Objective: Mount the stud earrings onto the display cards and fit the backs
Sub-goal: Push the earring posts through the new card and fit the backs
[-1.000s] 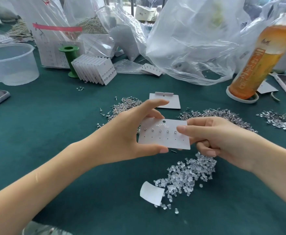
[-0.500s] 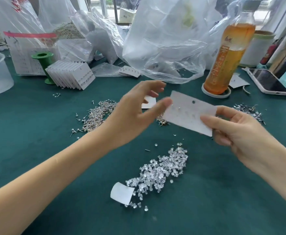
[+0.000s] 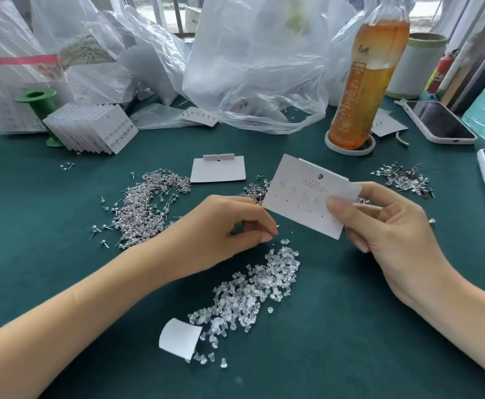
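Observation:
My right hand (image 3: 393, 226) holds a white display card (image 3: 301, 203) by its lower right corner, tilted above the green cloth. A few studs sit in the card's upper row of holes. My left hand (image 3: 221, 226) is off the card, low over the cloth, with thumb and fingertips pinched together beside the top of the pile of clear earring backs (image 3: 252, 289). Whether a back is between the fingertips is too small to see. A heap of loose stud earrings (image 3: 146, 205) lies to the left, and a smaller heap (image 3: 402, 177) lies at the right.
A blank card (image 3: 218, 171) lies behind my hands. Filled cards (image 3: 91, 128) lean in a row by a green spool (image 3: 38, 102). Plastic bags (image 3: 258, 67), an orange drink bottle (image 3: 365, 82) and two phones (image 3: 439, 122) line the back and right. A curled paper scrap (image 3: 179, 336) lies near the backs.
My left hand has let go of the card and dropped to the cloth by the clear backs. My right hand now holds the card alone, further to the right.

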### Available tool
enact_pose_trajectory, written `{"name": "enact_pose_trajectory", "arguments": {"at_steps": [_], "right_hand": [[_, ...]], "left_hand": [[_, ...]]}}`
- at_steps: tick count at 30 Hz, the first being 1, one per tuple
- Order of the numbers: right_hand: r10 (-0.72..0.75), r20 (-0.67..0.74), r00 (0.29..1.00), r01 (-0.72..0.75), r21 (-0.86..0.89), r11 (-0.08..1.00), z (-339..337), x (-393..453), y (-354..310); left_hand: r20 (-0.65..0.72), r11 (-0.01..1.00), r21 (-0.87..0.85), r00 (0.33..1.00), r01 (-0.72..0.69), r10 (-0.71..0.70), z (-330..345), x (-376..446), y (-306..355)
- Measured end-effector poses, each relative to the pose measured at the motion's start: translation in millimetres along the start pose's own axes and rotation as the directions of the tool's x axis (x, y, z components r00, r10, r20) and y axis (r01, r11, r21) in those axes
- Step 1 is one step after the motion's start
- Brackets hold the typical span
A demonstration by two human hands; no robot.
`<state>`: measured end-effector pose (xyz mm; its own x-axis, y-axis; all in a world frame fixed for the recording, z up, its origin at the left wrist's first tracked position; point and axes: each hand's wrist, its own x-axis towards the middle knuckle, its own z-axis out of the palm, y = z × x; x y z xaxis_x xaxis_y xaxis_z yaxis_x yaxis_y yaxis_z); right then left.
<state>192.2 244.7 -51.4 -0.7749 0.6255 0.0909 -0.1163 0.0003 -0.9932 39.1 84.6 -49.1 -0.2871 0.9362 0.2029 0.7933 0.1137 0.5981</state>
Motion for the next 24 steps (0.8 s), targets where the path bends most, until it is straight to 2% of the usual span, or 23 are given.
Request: {"name": "enact_pose_trajectory", "arguments": {"at_steps": [15,17,19,21,22,24], "right_hand": [[-0.026,-0.011,1.000,0.026,0.072,0.997,-2.5,2.6,2.5],[-0.071,-0.022,0.997,0.072,0.056,0.996,-2.8,1.0,2.1],[-0.206,-0.021,0.978,0.205,-0.027,0.978,-2.0,-2.7,2.1],[-0.433,0.029,0.901,0.429,-0.215,0.877,-2.6,-6.5,4.6],[-0.551,0.102,0.828,0.550,-0.335,0.765,-3.2,-8.1,5.4],[-0.705,0.360,0.610,0.776,-0.451,0.441,-4.9,-10.6,6.5]], "left_hand": [[-0.034,0.999,-0.027,0.999,0.035,-0.036,15.0,9.7,6.7],[-0.062,0.994,-0.085,0.996,0.064,-0.069,12.8,9.0,5.3],[-0.079,0.983,-0.148,0.990,0.105,-0.118,7.5,8.8,1.3],[-0.112,0.961,-0.234,0.977,0.149,-0.179,0.4,9.2,-1.2],[-0.147,0.938,-0.301,0.964,0.171,-0.223,-3.1,9.7,-1.9],[-0.210,0.864,-0.451,0.914,0.225,-0.348,-8.2,11.1,-2.2]]}}
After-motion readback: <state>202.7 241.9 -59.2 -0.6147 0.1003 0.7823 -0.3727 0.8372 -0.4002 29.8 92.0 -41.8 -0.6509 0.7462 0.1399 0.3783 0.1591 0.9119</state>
